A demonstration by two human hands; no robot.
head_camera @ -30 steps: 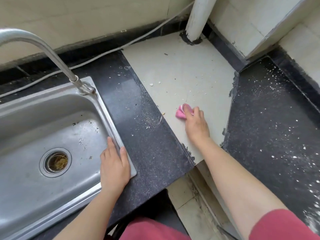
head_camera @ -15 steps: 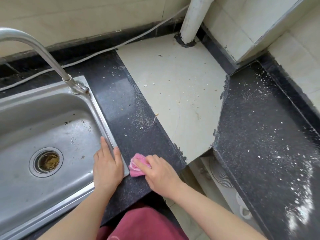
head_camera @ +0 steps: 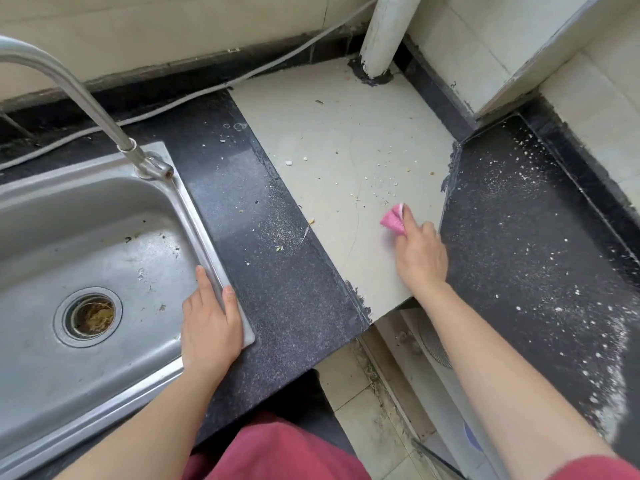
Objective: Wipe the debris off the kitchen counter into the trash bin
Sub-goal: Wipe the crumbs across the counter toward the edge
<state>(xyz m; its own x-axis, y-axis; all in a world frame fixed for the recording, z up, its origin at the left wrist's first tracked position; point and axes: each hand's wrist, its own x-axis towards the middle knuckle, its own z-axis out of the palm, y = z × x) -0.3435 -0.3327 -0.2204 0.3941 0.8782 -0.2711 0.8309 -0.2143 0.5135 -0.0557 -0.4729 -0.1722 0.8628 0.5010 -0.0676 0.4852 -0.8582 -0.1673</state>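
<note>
My right hand [head_camera: 420, 252] presses a small pink cloth [head_camera: 393, 220] onto the cream tile section [head_camera: 346, 140] of the counter, near its right edge. Crumbs and white flecks of debris [head_camera: 377, 188] lie just beyond the cloth. More fine debris [head_camera: 280, 233] dusts the black counter strip [head_camera: 294, 299] left of the tile. My left hand [head_camera: 209, 323] lies flat on the sink's right rim, fingers apart, holding nothing. No trash bin is clearly visible.
A steel sink [head_camera: 31, 368] with a drain and a curved faucet [head_camera: 69, 81] fills the left. The black counter [head_camera: 540, 258] on the right is speckled with white powder. A white pipe [head_camera: 384, 32] rises at the back. Below the counter gap is tiled floor [head_camera: 363, 417].
My right hand carried the pink cloth from the black counter's front edge near my left hand back up and right onto the cream tile. My left hand stayed on the sink rim.
</note>
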